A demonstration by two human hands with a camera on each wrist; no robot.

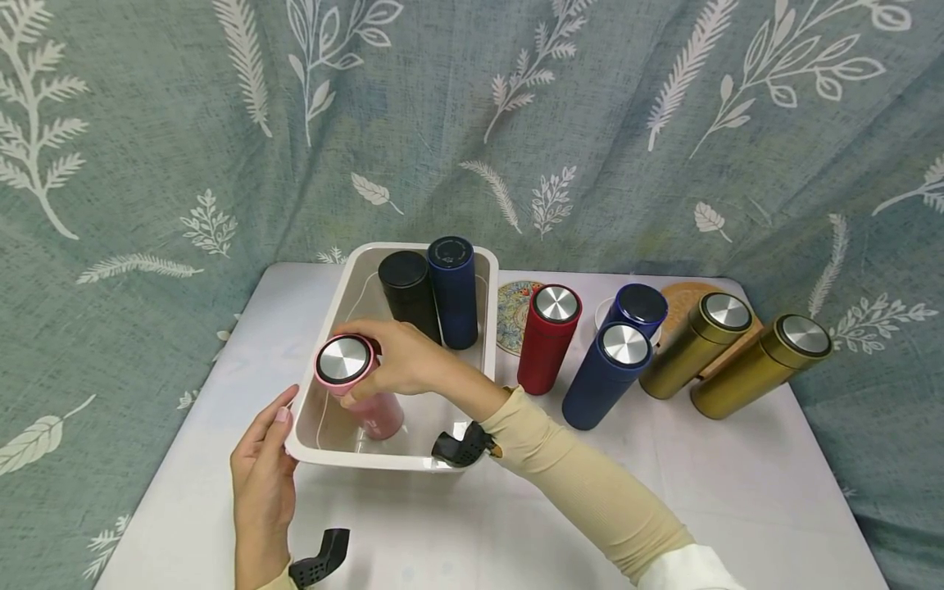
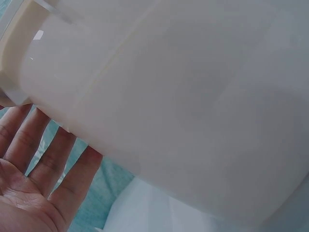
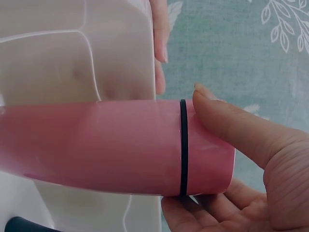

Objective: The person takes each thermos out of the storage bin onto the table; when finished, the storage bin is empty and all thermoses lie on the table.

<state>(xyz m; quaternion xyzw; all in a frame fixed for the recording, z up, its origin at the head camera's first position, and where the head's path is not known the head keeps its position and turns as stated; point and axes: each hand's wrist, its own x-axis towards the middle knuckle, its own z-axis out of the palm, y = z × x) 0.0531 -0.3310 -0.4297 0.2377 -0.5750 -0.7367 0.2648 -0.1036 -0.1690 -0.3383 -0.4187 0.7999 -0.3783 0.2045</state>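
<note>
Three bottles within a white bin (image 1: pixel 369 460): pink bottle (image 1: pixel 379 416) at the near left, grasped around its top by thumb and fingers of the right hand (image 1: pixel 401 356); black bottle (image 1: pixel 406 291) and blue bottle (image 1: pixel 456 303) toward the far end; left hand (image 1: pixel 265 455) with straightened fingers touching the outer wall.

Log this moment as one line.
right hand: grips pink bottle | left hand: touches white bin | inside bin: black bottle, blue bottle
</note>
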